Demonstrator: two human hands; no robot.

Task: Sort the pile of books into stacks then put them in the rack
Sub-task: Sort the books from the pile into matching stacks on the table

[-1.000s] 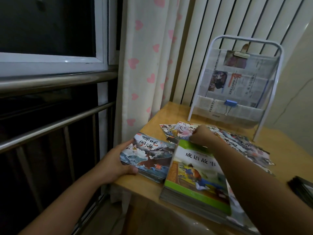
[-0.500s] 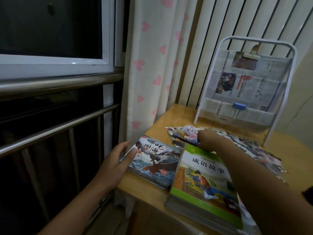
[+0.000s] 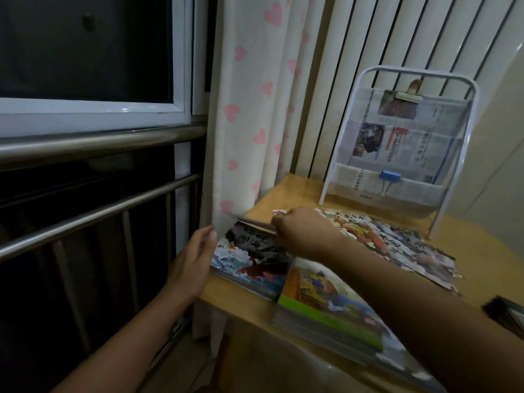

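A stack of sea-picture books (image 3: 249,265) lies at the near left corner of the wooden table (image 3: 487,268). Beside it on the right sits a taller stack with a green-edged cover (image 3: 326,310). My right hand (image 3: 300,234) pinches a thin book (image 3: 256,224) by its edge and holds it tilted just above the sea-picture stack. With straight fingers, my left hand (image 3: 195,259) stands against that stack's left side. Loose colourful books (image 3: 397,242) spread behind. The white wire rack (image 3: 402,148), lined with newspaper, stands at the back.
A heart-patterned curtain (image 3: 255,109) hangs at the table's left edge, with steel window rails (image 3: 99,214) further left. A dark object (image 3: 507,310) lies at the table's right edge. A blue binder clip (image 3: 390,177) holds the rack's paper.
My right hand has lifted a thin book from the loose spread and carried it left over the sea-picture stack. My left hand came off the cover and now stands at the stack's side.
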